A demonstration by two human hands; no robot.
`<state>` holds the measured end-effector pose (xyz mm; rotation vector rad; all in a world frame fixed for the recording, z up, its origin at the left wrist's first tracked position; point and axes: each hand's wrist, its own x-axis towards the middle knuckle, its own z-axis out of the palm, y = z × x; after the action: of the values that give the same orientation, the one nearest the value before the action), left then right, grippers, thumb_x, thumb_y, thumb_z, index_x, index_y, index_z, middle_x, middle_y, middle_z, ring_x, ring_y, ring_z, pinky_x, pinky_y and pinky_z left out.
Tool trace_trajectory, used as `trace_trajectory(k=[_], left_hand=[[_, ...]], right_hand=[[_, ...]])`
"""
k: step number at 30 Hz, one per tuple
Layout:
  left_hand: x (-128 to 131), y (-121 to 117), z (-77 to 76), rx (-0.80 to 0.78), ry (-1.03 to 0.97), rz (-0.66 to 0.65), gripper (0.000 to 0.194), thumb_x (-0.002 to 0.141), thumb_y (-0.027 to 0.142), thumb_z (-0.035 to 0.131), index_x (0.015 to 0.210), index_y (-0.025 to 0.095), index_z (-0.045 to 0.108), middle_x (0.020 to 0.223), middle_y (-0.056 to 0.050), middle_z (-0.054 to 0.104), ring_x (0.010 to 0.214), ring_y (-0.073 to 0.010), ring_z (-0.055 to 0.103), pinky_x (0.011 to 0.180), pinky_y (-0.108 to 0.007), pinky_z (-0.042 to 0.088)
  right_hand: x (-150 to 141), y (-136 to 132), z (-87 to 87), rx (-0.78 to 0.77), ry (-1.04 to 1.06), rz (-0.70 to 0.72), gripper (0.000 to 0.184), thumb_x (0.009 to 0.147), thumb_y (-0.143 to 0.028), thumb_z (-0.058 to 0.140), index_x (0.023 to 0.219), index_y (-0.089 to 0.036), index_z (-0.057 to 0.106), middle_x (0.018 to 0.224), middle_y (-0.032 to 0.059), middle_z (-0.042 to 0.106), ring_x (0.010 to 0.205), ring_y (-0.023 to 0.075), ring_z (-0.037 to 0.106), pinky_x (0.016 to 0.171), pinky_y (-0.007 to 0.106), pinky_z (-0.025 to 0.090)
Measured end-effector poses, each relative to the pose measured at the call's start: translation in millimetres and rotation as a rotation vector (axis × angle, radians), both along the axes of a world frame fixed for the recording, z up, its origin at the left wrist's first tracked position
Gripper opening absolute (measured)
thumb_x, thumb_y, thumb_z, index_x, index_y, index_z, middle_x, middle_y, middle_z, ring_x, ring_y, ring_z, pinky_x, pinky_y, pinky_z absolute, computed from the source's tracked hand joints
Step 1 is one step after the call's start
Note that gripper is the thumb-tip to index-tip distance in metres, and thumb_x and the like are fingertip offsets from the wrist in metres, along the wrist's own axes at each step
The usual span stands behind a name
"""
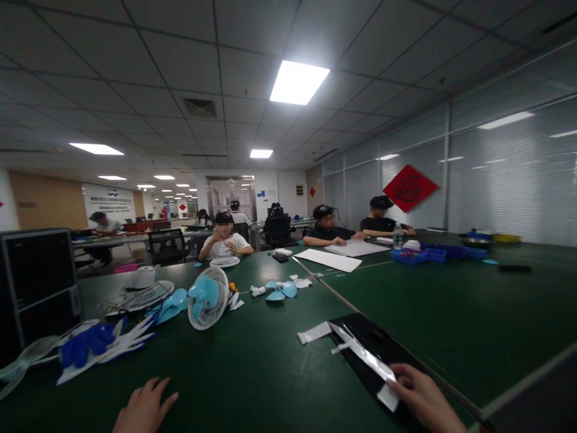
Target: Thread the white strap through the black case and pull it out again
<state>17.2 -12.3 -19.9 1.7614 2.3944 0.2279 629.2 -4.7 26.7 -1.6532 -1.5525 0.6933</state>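
Observation:
My left hand (145,408) is low over the green table, fingers apart, holding nothing. At the lower right, the thumb and fingers of my right hand (421,394) pinch the near end of a long shiny silvery strip (365,355); I cannot make out its exact kind. Under the strip lies a flat black sheet or pouch (360,328). A white flap (314,332) sticks out past its far left corner, and a small white piece (387,397) shows beside my right fingertips. Blue-and-white gloves (97,346) lie beyond my left hand.
A white fan grille with blue blades (208,297) stands tilted on the green table (252,385). Loose blue fan blades (280,291) lie beyond. A black box (40,282) rises at left. Blue trays (408,255) and a water bottle (397,236) stand at back right. Several people sit across.

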Motion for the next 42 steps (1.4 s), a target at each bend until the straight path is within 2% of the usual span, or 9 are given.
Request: trace_trajectory(k=[6, 12, 16, 21, 24, 27, 30, 35, 42], left_hand=[[7.6, -3.2, 7.9, -0.01, 0.025, 0.009, 0.067, 0.084, 0.052, 0.034, 0.138, 0.014, 0.046, 0.146, -0.015, 0.042, 0.133, -0.0325, 0.04, 0.099, -0.049, 0.043], [-3.2, 2.3, -3.9, 0.003, -0.005, -0.003, 0.066, 0.083, 0.053, 0.036, 0.137, 0.017, 0.047, 0.146, -0.013, 0.043, 0.132, -0.0324, 0.041, 0.099, -0.05, 0.043], [-3.2, 1.8, -5.8, 0.034, 0.004, 0.004, 0.065, 0.083, 0.054, 0.038, 0.135, 0.018, 0.05, 0.144, -0.013, 0.045, 0.131, -0.0322, 0.042, 0.098, -0.05, 0.044], [2.5, -0.7, 0.0, 0.027, 0.018, 0.021, 0.063, 0.083, 0.052, 0.04, 0.135, 0.017, 0.051, 0.144, -0.013, 0.046, 0.131, -0.0308, 0.043, 0.098, -0.047, 0.045], [-3.6, 2.6, -5.2, 0.022, 0.005, 0.002, 0.063, 0.085, 0.052, 0.038, 0.136, 0.018, 0.049, 0.146, -0.013, 0.044, 0.133, -0.0309, 0.041, 0.099, -0.048, 0.045], [-12.6, 7.2, -13.9, 0.025, -0.034, -0.007, 0.062, 0.084, 0.052, 0.041, 0.136, 0.02, 0.049, 0.145, -0.011, 0.045, 0.131, -0.0306, 0.043, 0.098, -0.049, 0.046], [-13.9, 8.1, -16.1, 0.043, -0.035, -0.005, 0.061, 0.083, 0.052, 0.042, 0.136, 0.021, 0.05, 0.145, -0.011, 0.046, 0.131, -0.0306, 0.044, 0.097, -0.049, 0.046], [-1.9, 4.1, -5.0, 0.02, -0.005, 0.017, 0.063, 0.083, 0.051, 0.04, 0.136, 0.018, 0.049, 0.145, -0.013, 0.045, 0.131, -0.032, 0.043, 0.098, -0.051, 0.044], [-6.4, 5.1, -6.0, -0.007, -0.015, 0.006, 0.063, 0.085, 0.05, 0.038, 0.139, 0.018, 0.046, 0.148, -0.013, 0.041, 0.134, -0.031, 0.04, 0.101, -0.05, 0.042]], right_hand=[[-18.9, -8.1, 22.5, 0.161, 0.057, 0.0, 0.042, 0.067, -0.055, 0.051, 0.086, -0.019, 0.062, 0.079, 0.0079, 0.07, 0.073, 0.0235, 0.065, 0.066, 0.031, 0.05], [-46.0, -8.8, 56.9, 0.24, 0.078, -0.011, 0.038, 0.071, -0.052, 0.049, 0.088, -0.02, 0.061, 0.079, 0.0066, 0.07, 0.073, 0.0232, 0.065, 0.065, 0.032, 0.049], [-59.6, 18.1, 71.5, 0.374, 0.05, -0.057, 0.036, 0.076, -0.047, 0.047, 0.092, -0.019, 0.061, 0.08, 0.0065, 0.07, 0.072, 0.0229, 0.065, 0.064, 0.031, 0.048], [-69.9, 75.9, 83.4, 0.508, -0.157, -0.153, 0.026, 0.084, -0.035, 0.043, 0.096, -0.018, 0.059, 0.079, 0.0058, 0.069, 0.072, 0.0212, 0.064, 0.066, 0.03, 0.044], [-78.2, 104.1, 84.6, 0.484, -0.405, -0.172, 0.026, 0.09, -0.026, 0.038, 0.104, -0.016, 0.057, 0.087, 0.0083, 0.069, 0.078, 0.0206, 0.065, 0.07, 0.03, 0.043], [-93.8, 118.7, 78.0, 0.423, -0.564, -0.092, 0.022, 0.091, -0.018, 0.041, 0.104, -0.014, 0.059, 0.096, 0.0105, 0.069, 0.086, 0.0212, 0.065, 0.075, 0.031, 0.044], [-113.9, 121.0, 67.5, 0.37, -0.61, -0.001, 0.019, 0.092, -0.023, 0.051, 0.106, -0.014, 0.061, 0.101, 0.0093, 0.067, 0.089, 0.0204, 0.064, 0.078, 0.034, 0.049], [-136.2, 112.8, 55.4, 0.321, -0.634, 0.061, 0.031, 0.092, -0.035, 0.057, 0.119, -0.019, 0.057, 0.122, 0.0071, 0.059, 0.102, 0.0217, 0.06, 0.085, 0.041, 0.053], [-122.0, 111.3, 55.8, 0.283, -0.65, 0.051, 0.031, 0.092, -0.035, 0.056, 0.119, -0.019, 0.058, 0.122, 0.0069, 0.059, 0.103, 0.0223, 0.06, 0.086, 0.041, 0.053]])
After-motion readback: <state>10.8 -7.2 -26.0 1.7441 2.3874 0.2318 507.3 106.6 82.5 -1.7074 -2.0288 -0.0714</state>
